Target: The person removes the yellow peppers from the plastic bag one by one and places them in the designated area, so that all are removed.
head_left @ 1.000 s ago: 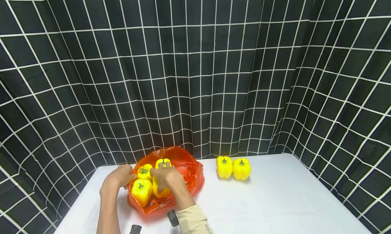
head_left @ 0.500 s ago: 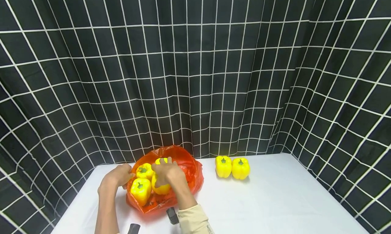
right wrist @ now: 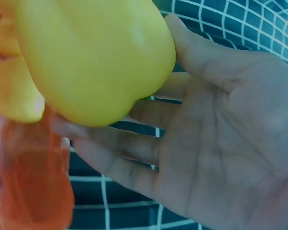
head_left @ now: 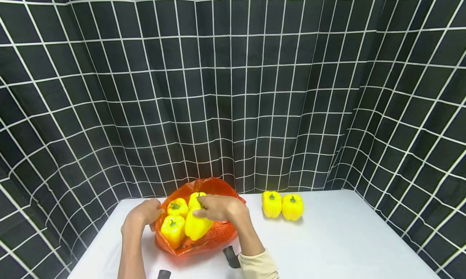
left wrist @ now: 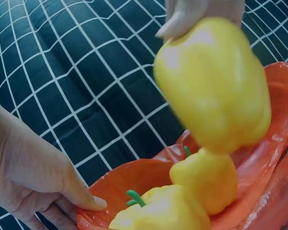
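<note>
A red plastic bag [head_left: 214, 232] stands wide open on the table's left part with yellow bell peppers in it. My left hand [head_left: 143, 214] grips its left rim, the thumb [left wrist: 93, 202] over the edge in the left wrist view. My right hand [head_left: 223, 208] holds a tilted yellow bell pepper [head_left: 198, 225] by one end, raised above the others in the left wrist view. Against the right palm, the fingers [right wrist: 120, 143] curl around this pepper [right wrist: 96, 52]. Inside the bag sit a front-left pepper [head_left: 172, 230], a back-left pepper [head_left: 177, 208] and a partly hidden rear pepper [head_left: 196, 199].
Two more yellow bell peppers [head_left: 272, 204] stand side by side at the back of the white table [head_left: 338, 238], right of the bag. A black curtain [head_left: 269, 89] with white grid lines encloses the back and sides. Dark wrist-camera parts [head_left: 231, 256] show near the forearms.
My right hand has turned and lifted the pepper from among the others, moving slightly right and tilting it. The left hand keeps its hold on the bag rim. The head view has shifted slightly.
</note>
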### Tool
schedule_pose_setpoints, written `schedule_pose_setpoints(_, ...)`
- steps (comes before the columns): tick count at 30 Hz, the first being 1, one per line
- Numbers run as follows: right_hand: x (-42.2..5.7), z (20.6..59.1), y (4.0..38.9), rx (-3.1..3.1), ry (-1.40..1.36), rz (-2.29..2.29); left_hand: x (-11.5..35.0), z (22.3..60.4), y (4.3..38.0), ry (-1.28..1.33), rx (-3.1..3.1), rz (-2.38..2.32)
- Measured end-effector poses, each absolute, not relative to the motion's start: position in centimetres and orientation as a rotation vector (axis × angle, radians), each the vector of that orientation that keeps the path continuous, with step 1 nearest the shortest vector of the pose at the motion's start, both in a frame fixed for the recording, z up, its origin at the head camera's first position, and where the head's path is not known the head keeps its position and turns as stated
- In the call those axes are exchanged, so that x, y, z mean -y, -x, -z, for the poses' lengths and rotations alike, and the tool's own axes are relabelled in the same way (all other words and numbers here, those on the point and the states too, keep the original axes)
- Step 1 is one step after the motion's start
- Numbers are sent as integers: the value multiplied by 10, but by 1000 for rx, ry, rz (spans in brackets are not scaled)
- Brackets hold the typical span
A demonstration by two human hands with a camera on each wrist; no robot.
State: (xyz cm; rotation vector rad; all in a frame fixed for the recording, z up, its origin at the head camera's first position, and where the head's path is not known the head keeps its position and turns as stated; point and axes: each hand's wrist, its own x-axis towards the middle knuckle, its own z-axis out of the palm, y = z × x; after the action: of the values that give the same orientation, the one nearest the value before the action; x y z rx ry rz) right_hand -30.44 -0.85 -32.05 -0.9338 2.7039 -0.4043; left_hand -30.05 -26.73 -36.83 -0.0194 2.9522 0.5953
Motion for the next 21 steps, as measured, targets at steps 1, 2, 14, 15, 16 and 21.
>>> schedule_pose_setpoints(1, 3, 321, 303, -2692, 941, 427, 267, 369, 300, 29, -2948, -585)
schedule_pose_setpoints(2, -2, 321, 303, -2685, 954, 443, 267, 370, 300, 38, -2944, -577)
schedule_pose_setpoints(14, -81, 301, 309, -2748, 986, 601, 267, 366, 303, 63, -2892, -587)
schedule_pose_setpoints(15, -88, 300, 309, -2757, 966, 612, 268, 365, 302, 72, -2885, -592)
schedule_pose_setpoints(16, -93, 299, 309, -2773, 949, 622, 268, 364, 302, 79, -2884, -593)
schedule_pose_setpoints(21, -121, 296, 310, -2869, 904, 640, 269, 364, 302, 110, -2873, -601)
